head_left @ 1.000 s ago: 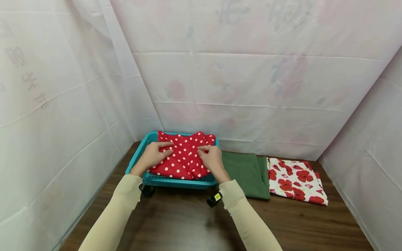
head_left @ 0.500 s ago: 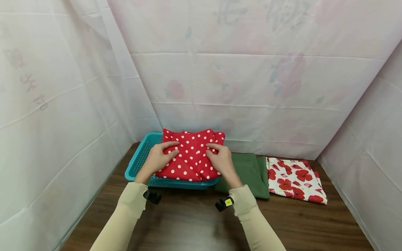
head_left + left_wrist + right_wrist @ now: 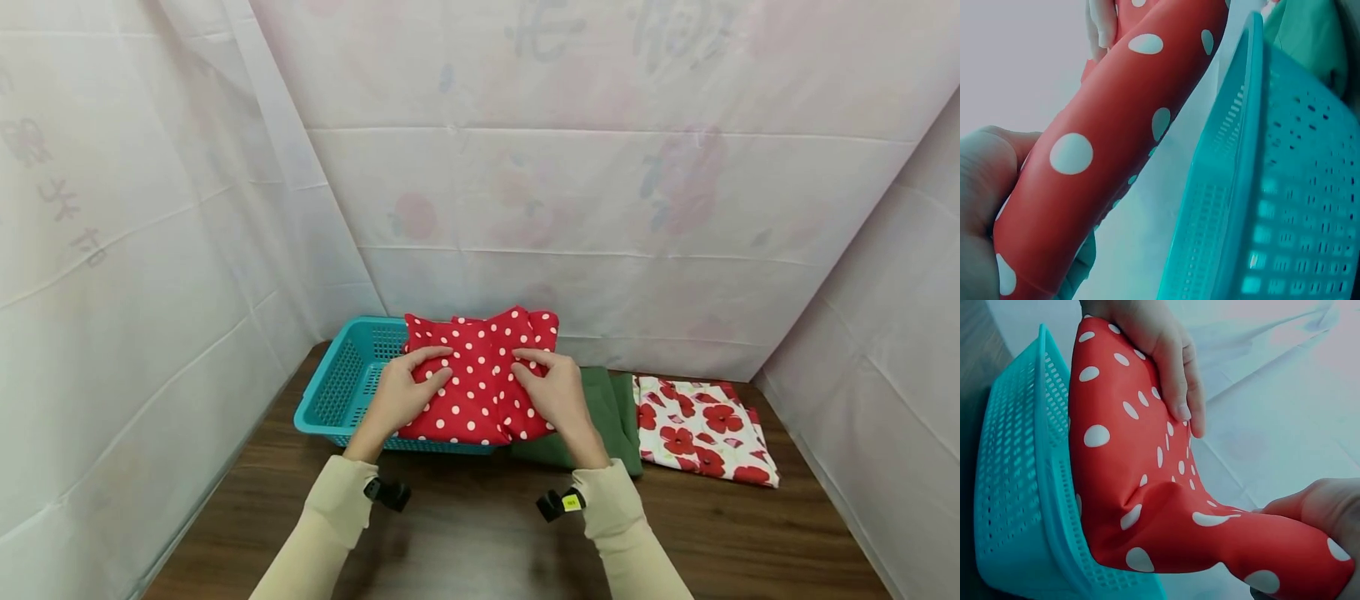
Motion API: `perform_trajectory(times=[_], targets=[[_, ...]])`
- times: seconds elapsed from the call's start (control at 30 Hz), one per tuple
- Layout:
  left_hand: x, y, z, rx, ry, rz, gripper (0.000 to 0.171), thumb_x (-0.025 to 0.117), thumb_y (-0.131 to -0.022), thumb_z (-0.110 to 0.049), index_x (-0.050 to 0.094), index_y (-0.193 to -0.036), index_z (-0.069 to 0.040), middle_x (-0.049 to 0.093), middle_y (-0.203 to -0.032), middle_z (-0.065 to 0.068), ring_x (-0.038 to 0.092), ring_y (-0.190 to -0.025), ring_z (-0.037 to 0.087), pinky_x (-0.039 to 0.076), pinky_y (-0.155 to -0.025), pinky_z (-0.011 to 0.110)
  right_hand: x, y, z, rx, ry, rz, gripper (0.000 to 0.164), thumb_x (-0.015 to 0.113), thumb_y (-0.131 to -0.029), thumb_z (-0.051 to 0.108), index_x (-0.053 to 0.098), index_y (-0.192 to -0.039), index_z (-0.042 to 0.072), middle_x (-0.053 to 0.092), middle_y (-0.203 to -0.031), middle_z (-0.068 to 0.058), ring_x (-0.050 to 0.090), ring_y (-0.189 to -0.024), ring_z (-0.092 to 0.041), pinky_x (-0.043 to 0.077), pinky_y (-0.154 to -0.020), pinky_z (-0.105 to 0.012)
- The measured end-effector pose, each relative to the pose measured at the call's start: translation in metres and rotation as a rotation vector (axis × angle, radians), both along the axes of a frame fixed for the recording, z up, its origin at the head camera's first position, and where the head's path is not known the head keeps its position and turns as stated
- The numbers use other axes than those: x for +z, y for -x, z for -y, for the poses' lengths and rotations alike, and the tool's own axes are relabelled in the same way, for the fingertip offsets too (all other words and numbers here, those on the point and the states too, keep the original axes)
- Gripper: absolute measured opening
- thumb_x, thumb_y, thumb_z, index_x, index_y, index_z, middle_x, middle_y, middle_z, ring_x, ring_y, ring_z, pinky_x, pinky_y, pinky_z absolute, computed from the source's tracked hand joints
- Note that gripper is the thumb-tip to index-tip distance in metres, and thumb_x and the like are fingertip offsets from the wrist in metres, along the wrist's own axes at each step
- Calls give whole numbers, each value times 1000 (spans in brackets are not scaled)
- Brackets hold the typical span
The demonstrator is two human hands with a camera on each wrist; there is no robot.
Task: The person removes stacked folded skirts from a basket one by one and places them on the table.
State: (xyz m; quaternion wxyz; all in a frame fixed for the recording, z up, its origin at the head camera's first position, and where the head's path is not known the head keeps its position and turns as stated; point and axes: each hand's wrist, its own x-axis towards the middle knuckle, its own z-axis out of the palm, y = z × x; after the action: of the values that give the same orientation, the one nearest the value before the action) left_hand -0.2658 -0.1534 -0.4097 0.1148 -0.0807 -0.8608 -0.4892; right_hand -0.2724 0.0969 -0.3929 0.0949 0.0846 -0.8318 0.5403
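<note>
A folded red cloth with white polka dots [image 3: 474,392] is held up between both hands, above the right part of a teal plastic basket [image 3: 330,392]. My left hand [image 3: 405,392] grips its left side, thumb and forefinger on top. On the opposite side my right hand [image 3: 553,390] grips it the same way. The other fingers are hidden under the cloth in the head view. In the left wrist view the cloth [image 3: 1097,125] hangs apart from the basket's rim [image 3: 1250,125]. The right wrist view shows the cloth [image 3: 1122,437] sagging between the two hands.
Right of the basket a folded green cloth [image 3: 611,417] lies on the dark wooden table [image 3: 480,533], partly behind my right hand. Beside it is a folded white cloth with red flowers [image 3: 708,433]. Pale printed sheets [image 3: 600,192] hang at the back and sides.
Both hands have moved right with the polka-dot cloth, lifting it from inside the basket. More of the basket's inside shows on the left, and the cloth now overlaps the green one in view.
</note>
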Motion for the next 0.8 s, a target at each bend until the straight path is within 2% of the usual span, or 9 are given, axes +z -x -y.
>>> perform_trajectory(times=[0.17, 0.33, 0.6, 0.8], targets=[[2, -6, -12, 9, -9, -2, 52, 85, -85, -24, 68, -134, -22, 64, -133, 12, 60, -119, 33, 63, -81, 45, -1, -8, -12, -18, -15, 0, 37, 78, -91, 19, 74, -128, 15, 70, -123, -14, 72, -96, -30, 64, -81, -46], [1, -14, -24, 7, -12, -16, 51, 85, -84, -22, 69, -132, -21, 64, -132, 11, 61, -118, 32, 64, -80, 44, -6, -15, -25, -32, -31, 15, 39, 78, -92, 21, 73, -130, 16, 70, -124, -14, 72, -95, -29, 64, -80, -44], [-4, -25, -38, -7, -31, -9, 51, 87, -81, -18, 69, -130, -21, 63, -133, 10, 60, -121, 31, 64, -79, 44, -9, -26, -47, -27, -49, 54, 42, 78, -91, 21, 72, -132, 16, 67, -128, -14, 70, -102, -31, 64, -80, -41], [-9, -33, -50, -29, 9, -43, 47, 87, -82, -17, 70, -126, -19, 65, -128, 9, 61, -118, 29, 64, -77, 42, -15, -33, -61, -37, -69, 100, 41, 77, -93, 25, 72, -133, 18, 65, -131, -15, 67, -106, -30, 64, -79, -38]])
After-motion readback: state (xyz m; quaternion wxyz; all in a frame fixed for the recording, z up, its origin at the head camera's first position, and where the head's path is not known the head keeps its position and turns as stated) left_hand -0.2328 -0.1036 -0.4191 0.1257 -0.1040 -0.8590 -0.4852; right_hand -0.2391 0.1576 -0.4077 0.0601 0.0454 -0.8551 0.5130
